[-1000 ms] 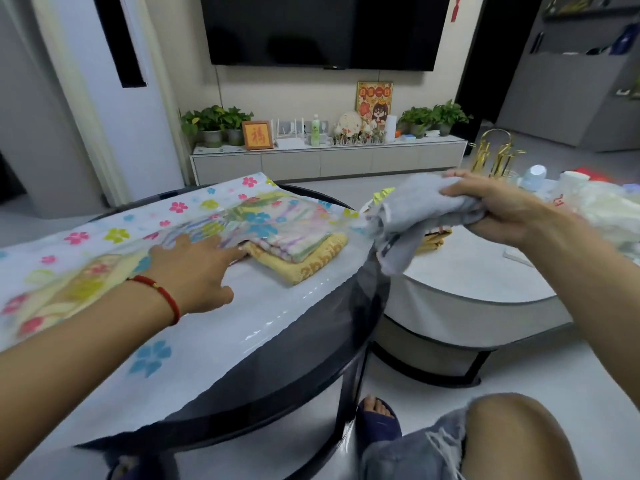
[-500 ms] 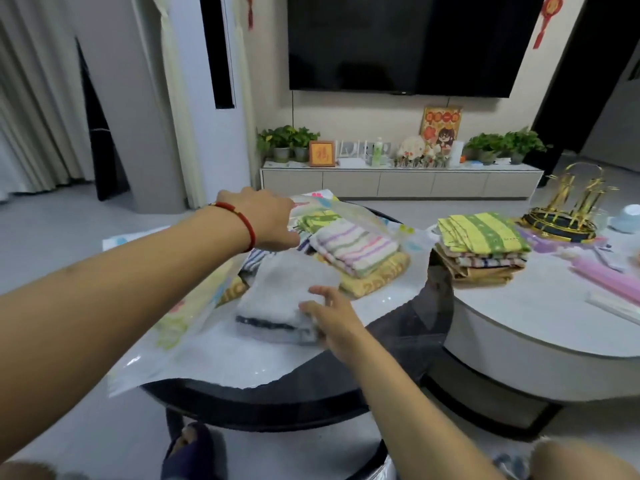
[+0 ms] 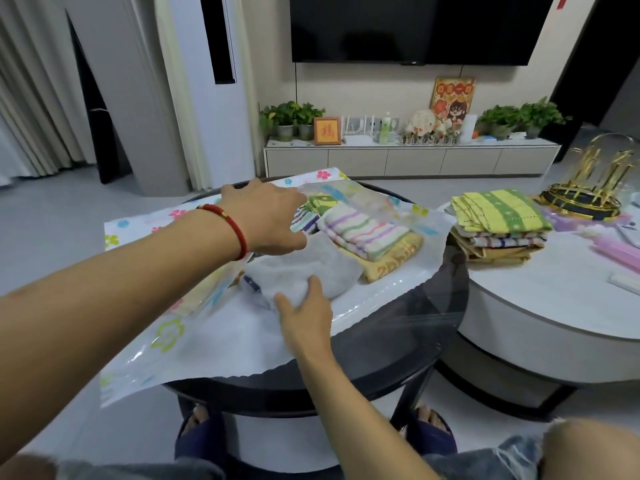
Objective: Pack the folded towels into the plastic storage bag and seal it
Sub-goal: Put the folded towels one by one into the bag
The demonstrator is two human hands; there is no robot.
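Note:
A flower-printed plastic storage bag (image 3: 225, 337) lies across the round black glass table (image 3: 398, 348). Inside it sit a pastel striped towel (image 3: 363, 230) on a yellow towel (image 3: 398, 256). My left hand (image 3: 266, 216), a red bracelet at its wrist, holds the bag's clear upper sheet raised at the mouth. My right hand (image 3: 304, 311) grips the near edge of a folded grey towel (image 3: 311, 268), which lies in the bag's mouth under the lifted sheet, next to the striped towel. A stack of several folded towels (image 3: 498, 223) waits on the white table to the right.
The white oval table (image 3: 554, 306) stands right of the black one and carries a gold wire rack (image 3: 585, 188) and a pink item (image 3: 620, 251). A low TV cabinet (image 3: 408, 157) with plants lines the far wall. My knees and slippered feet are below the table.
My right hand has carried the grey towel from the white table's side to the bag and slid it further in. My left hand has lifted the bag's upper sheet.

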